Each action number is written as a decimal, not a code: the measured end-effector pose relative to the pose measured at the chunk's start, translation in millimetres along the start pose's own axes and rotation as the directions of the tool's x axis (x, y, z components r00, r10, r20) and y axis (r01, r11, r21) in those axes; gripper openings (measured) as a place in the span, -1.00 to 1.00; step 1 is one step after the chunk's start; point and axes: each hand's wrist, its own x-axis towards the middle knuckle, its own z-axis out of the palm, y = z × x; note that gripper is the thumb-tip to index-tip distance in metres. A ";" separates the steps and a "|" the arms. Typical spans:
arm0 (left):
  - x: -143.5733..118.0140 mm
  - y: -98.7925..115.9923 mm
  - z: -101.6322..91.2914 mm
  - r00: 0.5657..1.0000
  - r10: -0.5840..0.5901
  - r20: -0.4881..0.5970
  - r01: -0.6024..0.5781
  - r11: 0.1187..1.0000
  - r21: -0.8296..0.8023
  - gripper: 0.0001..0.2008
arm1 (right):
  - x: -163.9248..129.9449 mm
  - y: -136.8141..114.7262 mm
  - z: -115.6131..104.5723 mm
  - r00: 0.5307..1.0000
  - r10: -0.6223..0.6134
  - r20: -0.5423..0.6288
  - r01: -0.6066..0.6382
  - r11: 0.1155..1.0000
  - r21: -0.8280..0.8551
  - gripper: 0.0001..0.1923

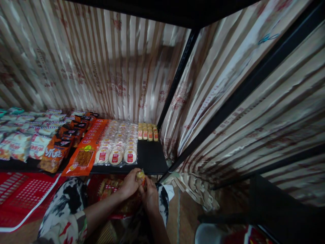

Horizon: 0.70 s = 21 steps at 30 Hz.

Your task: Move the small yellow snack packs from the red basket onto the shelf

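My left hand and my right hand meet just in front of the shelf edge, both closed around one small yellow wrapped snack. Its lower part is hidden by my fingers. Below them, between my knees, a red basket holds more yellow wrapped snacks. On the black shelf, small yellow snack packs stand in short rows at the right end. Beside these lie rows of round white crackers in clear wrap.
An orange snack bag, orange-black bags and white bags fill the shelf's left side. A red basket with a white handle sits at lower left. Black frame posts and striped curtains enclose the back and right.
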 end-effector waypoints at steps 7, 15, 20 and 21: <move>9.6 8.6 3.5 0.998 0.028 -0.051 -0.030 0.998 -0.048 -0.56 | 2.3 6.6 2.1 0.997 -0.003 -0.071 0.007 0.998 0.070 -0.61; 18.0 19.9 9.0 0.995 0.058 -0.084 -0.060 0.998 -0.023 -0.59 | 8.3 6.4 -1.9 0.992 0.007 -0.122 -0.003 0.999 0.032 -0.59; 22.5 30.2 9.7 0.989 0.103 -0.107 -0.109 0.993 -0.055 -0.62 | 20.4 7.0 -4.2 0.992 0.076 -0.105 -0.071 0.996 0.053 -0.58; 23.2 32.3 9.8 0.987 0.111 -0.117 -0.120 0.990 -0.071 -0.63 | 23.9 7.7 -4.3 0.990 0.095 -0.104 -0.089 0.994 0.056 -0.57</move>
